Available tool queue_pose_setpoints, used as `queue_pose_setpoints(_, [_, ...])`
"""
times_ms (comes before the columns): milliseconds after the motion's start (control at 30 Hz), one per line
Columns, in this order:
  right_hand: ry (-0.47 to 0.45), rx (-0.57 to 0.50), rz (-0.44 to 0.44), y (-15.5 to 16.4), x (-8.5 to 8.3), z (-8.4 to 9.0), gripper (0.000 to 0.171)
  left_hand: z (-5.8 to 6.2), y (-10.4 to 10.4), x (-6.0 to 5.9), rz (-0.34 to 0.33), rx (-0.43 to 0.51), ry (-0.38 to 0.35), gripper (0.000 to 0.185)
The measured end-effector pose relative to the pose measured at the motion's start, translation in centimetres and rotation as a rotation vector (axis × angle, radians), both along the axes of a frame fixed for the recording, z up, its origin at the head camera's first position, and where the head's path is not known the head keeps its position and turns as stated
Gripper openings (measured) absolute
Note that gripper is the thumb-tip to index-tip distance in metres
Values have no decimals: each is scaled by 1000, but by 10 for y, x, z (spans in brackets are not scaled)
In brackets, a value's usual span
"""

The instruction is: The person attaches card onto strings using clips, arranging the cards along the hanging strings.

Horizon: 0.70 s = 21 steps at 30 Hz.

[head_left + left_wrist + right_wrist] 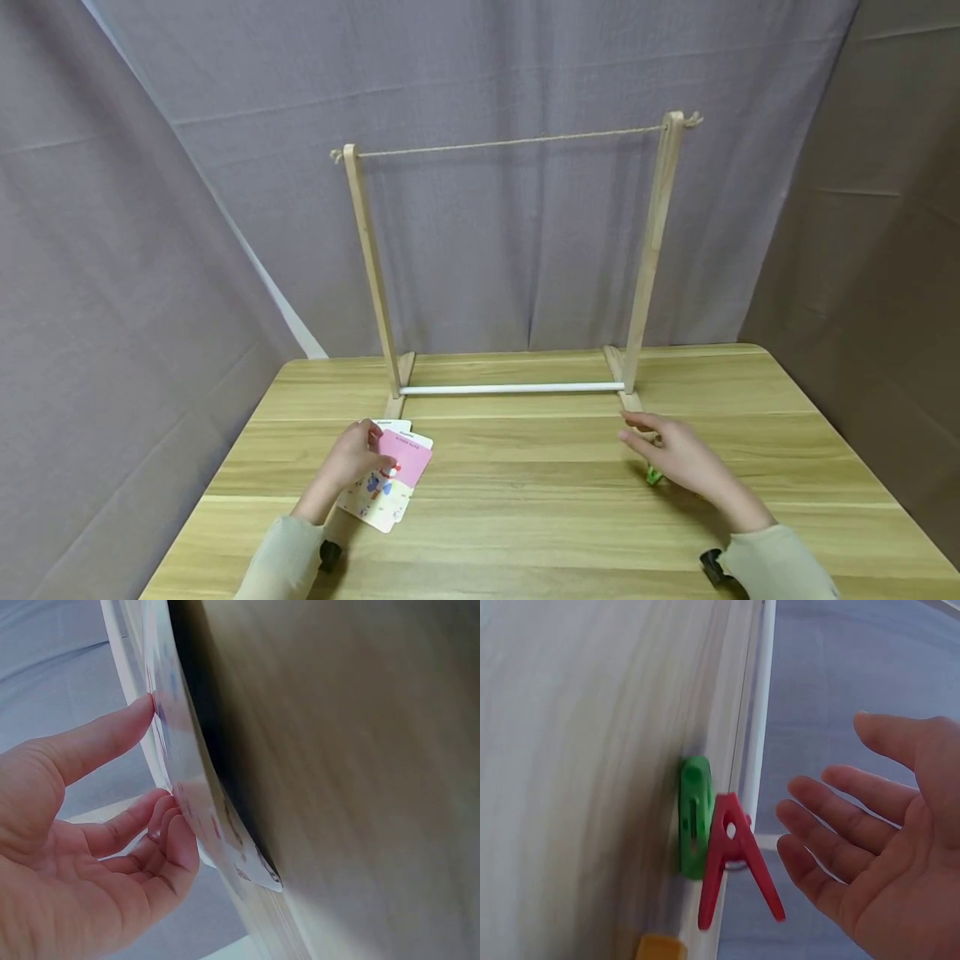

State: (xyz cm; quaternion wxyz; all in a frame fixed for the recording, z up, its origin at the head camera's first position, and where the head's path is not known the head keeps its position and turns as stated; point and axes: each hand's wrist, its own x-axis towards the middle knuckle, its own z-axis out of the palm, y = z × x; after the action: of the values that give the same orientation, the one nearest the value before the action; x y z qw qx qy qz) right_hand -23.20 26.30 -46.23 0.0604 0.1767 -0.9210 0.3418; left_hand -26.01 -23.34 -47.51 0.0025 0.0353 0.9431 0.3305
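My left hand (348, 457) is at a small fanned set of cards (382, 492), the top one pink and cream with a printed figure. In the left wrist view, the thumb and bent fingertips meet the face of the cards (184, 765), and a dark shadow lies under their near edge. My right hand (678, 454), fingers spread and a little bent, hovers over the table's right side, holding nothing. Beside it in the right wrist view are a red clothespin (731, 855) and a green clothespin (695, 817), with part of an orange piece (660, 948) at the bottom edge.
A wooden frame stands at the back of the table, with two posts (648, 267), a twine line (510, 142) tied across the top and a white rod (513, 388) near the base. Grey cloth (465, 250) hangs behind and at both sides of the wood-grain table (517, 517).
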Motion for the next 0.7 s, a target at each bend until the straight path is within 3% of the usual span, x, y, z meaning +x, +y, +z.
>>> queue_pose_setpoints(700, [15,36,-92,35,6,12,55,-2,0,-1,15,-4,-2,48])
